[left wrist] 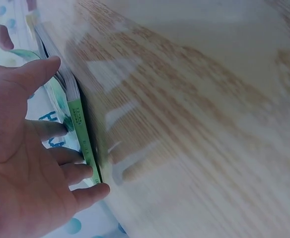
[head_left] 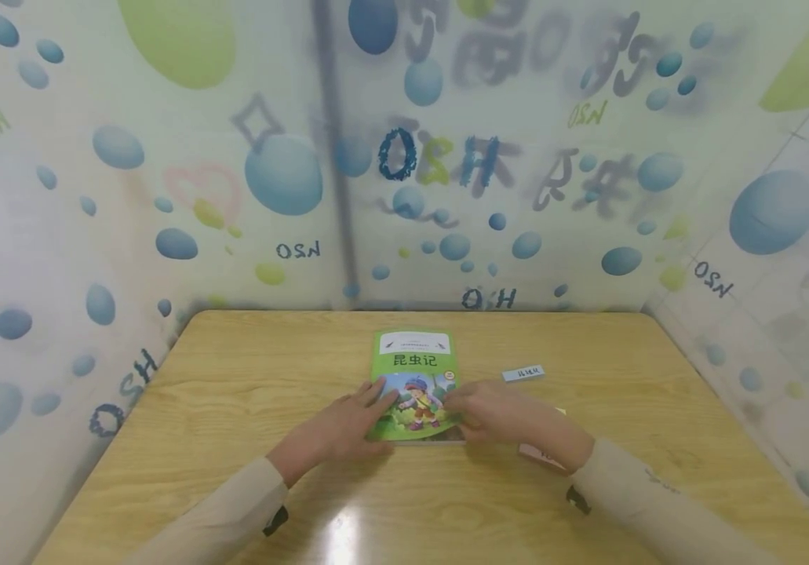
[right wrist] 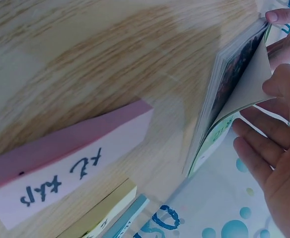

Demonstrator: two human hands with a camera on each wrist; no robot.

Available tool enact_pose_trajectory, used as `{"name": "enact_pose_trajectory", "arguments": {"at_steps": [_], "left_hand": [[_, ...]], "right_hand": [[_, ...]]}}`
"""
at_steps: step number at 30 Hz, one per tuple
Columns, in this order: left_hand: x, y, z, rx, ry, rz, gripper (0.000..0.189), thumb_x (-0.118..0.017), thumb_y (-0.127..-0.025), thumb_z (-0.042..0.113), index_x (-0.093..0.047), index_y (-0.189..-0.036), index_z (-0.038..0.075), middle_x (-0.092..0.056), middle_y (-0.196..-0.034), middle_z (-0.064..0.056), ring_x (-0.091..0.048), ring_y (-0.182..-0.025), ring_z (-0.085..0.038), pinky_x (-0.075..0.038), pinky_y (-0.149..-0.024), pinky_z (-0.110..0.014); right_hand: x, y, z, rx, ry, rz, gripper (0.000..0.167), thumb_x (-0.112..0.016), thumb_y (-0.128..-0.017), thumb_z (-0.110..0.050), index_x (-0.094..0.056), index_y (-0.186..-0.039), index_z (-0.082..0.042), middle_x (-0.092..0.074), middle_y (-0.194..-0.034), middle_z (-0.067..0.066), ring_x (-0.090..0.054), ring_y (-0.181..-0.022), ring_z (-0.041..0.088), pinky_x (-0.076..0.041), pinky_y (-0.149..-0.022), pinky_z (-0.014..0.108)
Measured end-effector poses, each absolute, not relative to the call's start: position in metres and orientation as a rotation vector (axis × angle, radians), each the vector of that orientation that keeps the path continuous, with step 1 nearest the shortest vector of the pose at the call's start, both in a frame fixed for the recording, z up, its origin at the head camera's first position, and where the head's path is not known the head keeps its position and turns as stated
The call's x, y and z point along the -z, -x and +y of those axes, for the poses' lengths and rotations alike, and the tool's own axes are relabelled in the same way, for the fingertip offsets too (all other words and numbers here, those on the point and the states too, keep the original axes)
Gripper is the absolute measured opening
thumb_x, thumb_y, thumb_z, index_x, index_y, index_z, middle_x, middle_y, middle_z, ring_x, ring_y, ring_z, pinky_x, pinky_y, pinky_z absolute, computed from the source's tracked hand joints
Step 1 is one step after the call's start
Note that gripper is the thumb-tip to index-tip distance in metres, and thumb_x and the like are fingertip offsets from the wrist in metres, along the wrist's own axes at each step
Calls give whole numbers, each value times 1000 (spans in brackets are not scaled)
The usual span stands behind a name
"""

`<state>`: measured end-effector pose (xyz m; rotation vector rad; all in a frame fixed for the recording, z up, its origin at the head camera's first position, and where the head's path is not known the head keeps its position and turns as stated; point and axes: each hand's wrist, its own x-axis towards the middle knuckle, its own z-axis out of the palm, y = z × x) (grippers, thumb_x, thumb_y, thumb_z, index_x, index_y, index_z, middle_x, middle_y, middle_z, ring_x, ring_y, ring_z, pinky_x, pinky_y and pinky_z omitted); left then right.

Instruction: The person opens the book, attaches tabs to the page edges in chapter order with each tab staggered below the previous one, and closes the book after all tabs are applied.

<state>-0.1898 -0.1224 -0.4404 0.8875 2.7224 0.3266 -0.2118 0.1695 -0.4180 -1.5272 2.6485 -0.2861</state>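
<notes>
A paperback book [head_left: 414,361] with a green cover and a cartoon child lies on the wooden table. My right hand [head_left: 499,408] pinches the cover near its lower right corner, thumb against its pale inner side. There the cover [right wrist: 249,82] bends up from the pages, baring a dark printed page [right wrist: 238,72]. With its fingers fairly straight, my left hand [head_left: 351,424] rests at the book's left side. In the left wrist view its fingertips lie along the green spine [left wrist: 83,131].
Right of the book, a pink block [right wrist: 70,168] with handwriting stands beside a yellow block [right wrist: 103,210] and a blue block [head_left: 522,373]. The table [head_left: 249,353] meets walls patterned with blue and green bubbles at its back and sides.
</notes>
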Motion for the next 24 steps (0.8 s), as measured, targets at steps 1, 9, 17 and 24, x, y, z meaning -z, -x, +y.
{"name": "enact_pose_trajectory", "arguments": {"at_steps": [1, 9, 17, 24], "left_hand": [[439, 189, -122, -323, -883, 2723, 81, -65, -98, 47, -30, -160, 9, -15, -165, -22, -19, -148, -43, -26, -114, -58], [433, 186, -117, -310, -857, 2740, 82, -66, -97, 50, -34, -159, 7, -19, -164, -24, -22, -147, -43, -27, -114, -59], [435, 186, -104, -338, -862, 2821, 95, -65, -92, 62, -30, -160, 7, -21, -163, -24, -23, -147, -44, -26, -113, -62], [437, 195, -92, -374, -924, 2877, 110, -68, -86, 68, -18, -163, 8, -13, -165, -25, -17, -148, -46, -24, -113, -65]], "right_hand": [[417, 212, 170, 295, 1542, 2652, 29, -71, -85, -7, -72, -115, -7, -72, -110, 4, -65, -90, 10, -53, -77, 21], [414, 212, 171, 308, 1557, 2672, 34, -72, -87, -8, -70, -121, -8, -72, -112, 4, -67, -97, 13, -54, -82, 24], [410, 211, 173, 336, 1565, 2724, 36, -75, -88, -14, -70, -122, -7, -70, -118, 4, -67, -105, 17, -54, -90, 30], [406, 211, 177, 361, 1747, 2788, 42, -82, -85, -23, -69, -121, -4, -62, -133, 12, -59, -123, 26, -48, -102, 38]]}}
